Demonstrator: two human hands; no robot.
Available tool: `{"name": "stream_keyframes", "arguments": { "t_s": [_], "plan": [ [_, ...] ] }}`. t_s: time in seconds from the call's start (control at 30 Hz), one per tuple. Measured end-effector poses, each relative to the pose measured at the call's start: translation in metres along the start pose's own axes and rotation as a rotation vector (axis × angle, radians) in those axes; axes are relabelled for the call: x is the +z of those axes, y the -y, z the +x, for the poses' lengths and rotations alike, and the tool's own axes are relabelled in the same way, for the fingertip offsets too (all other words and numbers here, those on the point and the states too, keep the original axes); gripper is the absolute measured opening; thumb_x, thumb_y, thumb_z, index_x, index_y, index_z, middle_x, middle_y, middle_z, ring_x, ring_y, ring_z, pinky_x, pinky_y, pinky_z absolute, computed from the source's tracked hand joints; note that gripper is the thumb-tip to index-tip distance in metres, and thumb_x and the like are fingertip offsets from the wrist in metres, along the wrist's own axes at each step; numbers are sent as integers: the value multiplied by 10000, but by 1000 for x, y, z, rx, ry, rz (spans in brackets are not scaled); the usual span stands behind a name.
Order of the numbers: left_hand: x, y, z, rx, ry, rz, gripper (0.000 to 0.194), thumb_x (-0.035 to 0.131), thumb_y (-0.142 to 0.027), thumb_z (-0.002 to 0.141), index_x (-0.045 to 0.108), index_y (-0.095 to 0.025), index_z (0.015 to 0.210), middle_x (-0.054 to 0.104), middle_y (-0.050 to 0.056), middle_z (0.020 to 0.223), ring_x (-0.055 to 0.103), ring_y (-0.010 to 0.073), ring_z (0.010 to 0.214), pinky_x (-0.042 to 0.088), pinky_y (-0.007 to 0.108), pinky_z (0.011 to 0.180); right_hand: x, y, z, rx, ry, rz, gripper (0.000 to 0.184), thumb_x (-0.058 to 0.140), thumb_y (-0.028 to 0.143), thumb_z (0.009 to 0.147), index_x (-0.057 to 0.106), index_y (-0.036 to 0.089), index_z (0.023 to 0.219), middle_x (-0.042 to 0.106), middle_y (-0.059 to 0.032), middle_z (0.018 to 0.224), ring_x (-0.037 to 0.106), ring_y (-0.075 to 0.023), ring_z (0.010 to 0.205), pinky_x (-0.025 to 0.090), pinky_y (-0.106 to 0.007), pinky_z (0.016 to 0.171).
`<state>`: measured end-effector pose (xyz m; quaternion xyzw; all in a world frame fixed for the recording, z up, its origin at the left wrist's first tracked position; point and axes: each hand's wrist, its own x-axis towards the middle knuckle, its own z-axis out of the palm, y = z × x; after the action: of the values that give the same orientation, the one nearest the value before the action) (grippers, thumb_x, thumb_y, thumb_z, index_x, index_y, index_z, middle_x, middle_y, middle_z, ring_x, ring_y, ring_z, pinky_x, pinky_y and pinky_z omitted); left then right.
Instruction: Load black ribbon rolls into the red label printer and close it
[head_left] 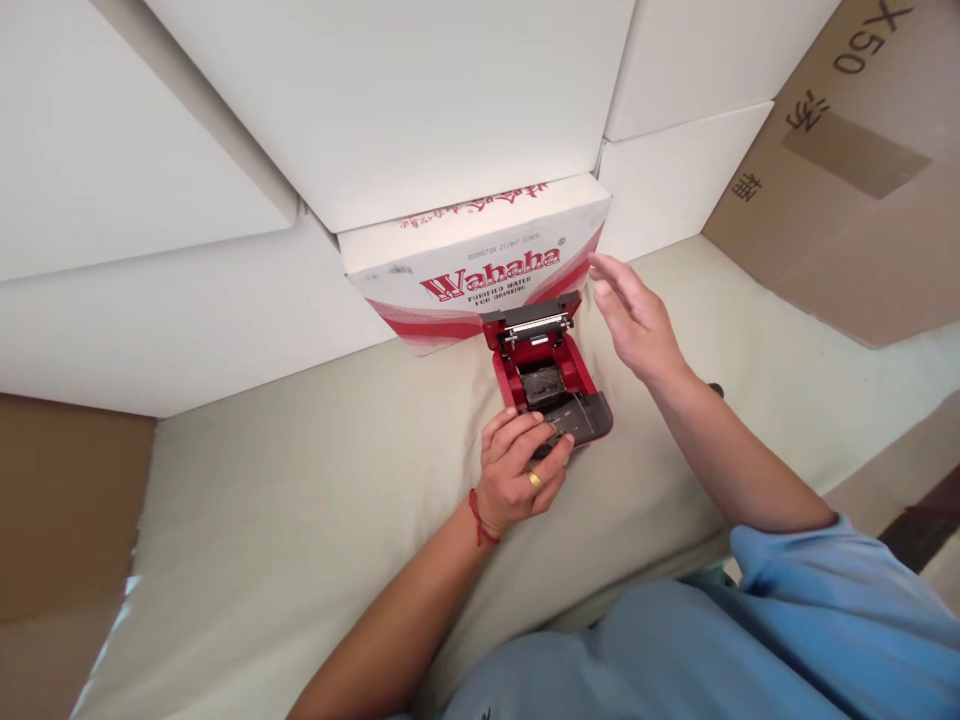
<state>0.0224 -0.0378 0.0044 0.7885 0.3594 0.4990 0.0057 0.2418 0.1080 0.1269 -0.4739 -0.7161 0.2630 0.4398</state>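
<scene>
A small red and black thermal printer (581,370) stands on the cloth with its lid raised, showing a metal roller bar (536,328) on the lid's underside and a dark inner compartment. My left hand (517,470), with a gold ring and a red string bracelet, grips the printer's dark front part, its fingers bent over the near left edge. What lies under those fingers is hidden. To the right of the raised lid, my right hand (634,320) is in the air, apart from the printer, fingers stretched out and holding nothing.
Right behind the printer a white and red Wahaha water carton (397,290) leans against white boxes (405,100). A brown cardboard box (862,230) is at the right, brown cardboard (67,500) at the left. Pale green cloth (300,480) covers the surface. A small dark object (717,389) shows behind my right forearm.
</scene>
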Motion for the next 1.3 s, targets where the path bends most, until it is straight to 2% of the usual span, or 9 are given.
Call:
{"name": "stream_keyframes", "arguments": {
  "t_s": [0.13, 0.27, 0.43, 0.57, 0.83, 0.93, 1.07, 1.17, 1.3],
  "plan": [
    [0, 0, -2, -14, 12, -38, 593, 791, -220, 951, 730, -481, 1481, 831, 29, 1273, 734, 296, 1323, 449, 610, 1344, 17, 3, 18, -4, 89, 161, 775, 471, 872, 1101, 820, 258, 1422, 838, -108, 1448, 790, -306, 1360, 591, -517, 1250],
    [1, -3, -3, 20, -62, 57, 573, 802, -224, 938, 756, -471, 1453, 794, 48, 1312, 653, 304, 1405, 419, 605, 1370, 9, 16, -11, -52, 116, 104, 647, 512, 775, 1142, 897, 258, 1198, 888, -87, 1304, 824, -286, 1272, 612, -477, 1203],
    [2, -3, -7, -43, -36, 25, 601, 855, -224, 900, 766, -513, 1420, 765, 38, 1337, 588, 319, 1494, 289, 618, 1442, -6, 10, -73, -153, 209, -124, 421, 503, 498, 1211, 863, 296, 1292, 853, -84, 1443, 755, -283, 1454, 477, -588, 1352],
    [2, -4, -1, 23, -85, 125, 506, 797, -258, 935, 775, -462, 1397, 781, 46, 1315, 642, 308, 1469, 318, 598, 1426, -5, 2, -108, -216, 282, -288, 406, 565, 379, 1183, 744, 271, 1531, 721, -136, 1644, 610, -298, 1621, 442, -637, 1375],
    [-12, 11, 18, -151, -157, -82, 586, 537, -381, 1125, 498, -354, 1709, 838, 70, 1412, 755, 296, 1444, 372, 627, 1395, -1, 7, -112, -223, 301, -368, 437, 556, 376, 1184, 707, 264, 1579, 686, -134, 1682, 571, -297, 1653, 430, -633, 1392],
    [-17, 15, 20, -233, -136, -126, 551, 494, -305, 1154, 518, -353, 1702, 887, 31, 1294, 836, 257, 1276, 366, 610, 1397, -1, 5, -114, -238, 290, -384, 435, 546, 370, 1188, 715, 239, 1567, 693, -150, 1668, 585, -297, 1642, 438, -623, 1386],
    [-17, 16, 20, -338, -141, -228, 510, 648, -281, 1099, 621, -353, 1603, 878, 19, 1249, 830, 252, 1238, 406, 590, 1386, 1, 2, -113, -225, 278, -379, 410, 535, 342, 1188, 741, 256, 1533, 728, -132, 1630, 619, -279, 1613, 440, -604, 1385],
    [-13, 20, 17, -512, -191, -379, 612, 761, -404, 1043, 590, -359, 1628, 740, 73, 1552, 624, 310, 1590, 346, 592, 1444, 2, 2, -114, -207, 256, -358, 411, 541, 344, 1180, 744, 277, 1532, 735, -120, 1625, 625, -279, 1608, 421, -619, 1394],
    [-7, 32, 10, -720, -143, -642, 1054, 883, -642, 903, 312, -507, 1778, 239, -7, 1959, 120, 351, 1865, 123, 609, 1522, 3, 6, -128, -287, 215, -280, 441, 582, 371, 1157, 730, 268, 1559, 730, -138, 1626, 637, -301, 1596, 416, -641, 1397]
  ]
}}
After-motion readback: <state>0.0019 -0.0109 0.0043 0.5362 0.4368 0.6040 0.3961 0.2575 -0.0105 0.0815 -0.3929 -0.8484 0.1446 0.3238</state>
